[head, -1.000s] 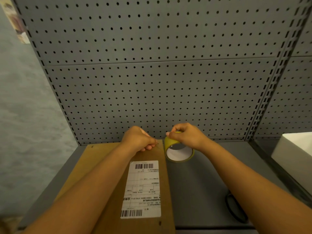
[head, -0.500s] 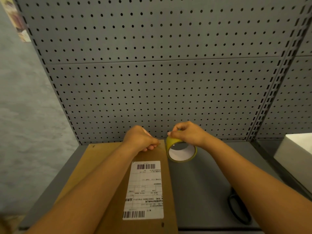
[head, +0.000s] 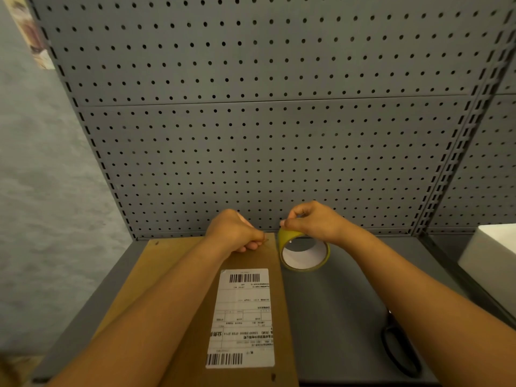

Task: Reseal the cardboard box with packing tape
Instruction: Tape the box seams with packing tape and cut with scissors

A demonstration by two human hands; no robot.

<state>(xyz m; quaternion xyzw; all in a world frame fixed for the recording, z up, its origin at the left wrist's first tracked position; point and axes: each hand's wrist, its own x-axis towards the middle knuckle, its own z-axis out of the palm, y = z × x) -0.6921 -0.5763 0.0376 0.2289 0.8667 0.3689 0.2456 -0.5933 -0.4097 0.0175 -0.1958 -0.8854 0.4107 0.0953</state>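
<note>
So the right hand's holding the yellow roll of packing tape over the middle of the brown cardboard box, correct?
Not quite. The head view shows the right hand holding the yellow roll of packing tape beside the brown cardboard box, off its right edge, above the grey shelf surface, not over the box's middle.

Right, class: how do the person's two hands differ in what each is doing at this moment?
The left hand rests curled on the far edge of the cardboard box; the right hand is raised beside the box. The right hand pinches the tape roll; what the left hand holds is hidden. Both are curled near the pegboard.
</note>
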